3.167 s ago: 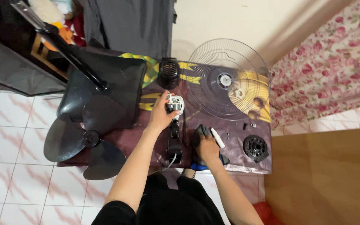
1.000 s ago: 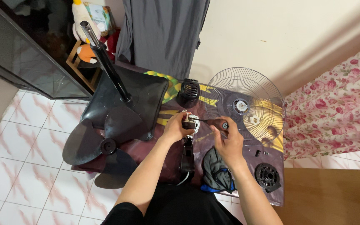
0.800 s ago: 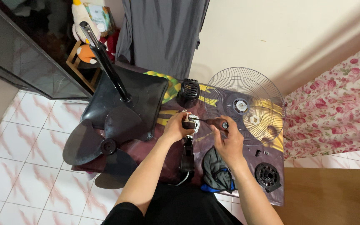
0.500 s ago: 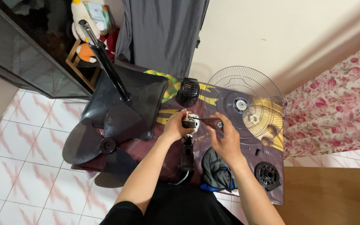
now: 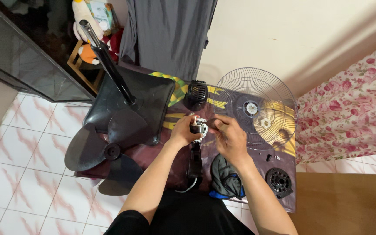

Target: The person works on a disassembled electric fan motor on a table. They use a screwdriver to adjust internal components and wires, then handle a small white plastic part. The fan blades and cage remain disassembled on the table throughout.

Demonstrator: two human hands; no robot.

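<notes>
Left hand is wrapped around the small fan motor, with the fingers shut tight on it. It is held up just above the dark mat, near the middle of the scene. A black neck piece hangs down from the motor toward the near side, and a thin white cord is seen at its near end.

The right hand is kept just to the right of the motor. Its fingers are curled together close to the motor's right side. It cannot be told if something small is pinched in them.

A round wire fan guard is laid flat on the far right of the mat. A black vented cover is set just far of the hands. The black fan base with its pole is placed on the left, and the dark fan blades are spread out on the near left. A dark cloth is bunched on the near side, and a round black cap is seen to its right.
</notes>
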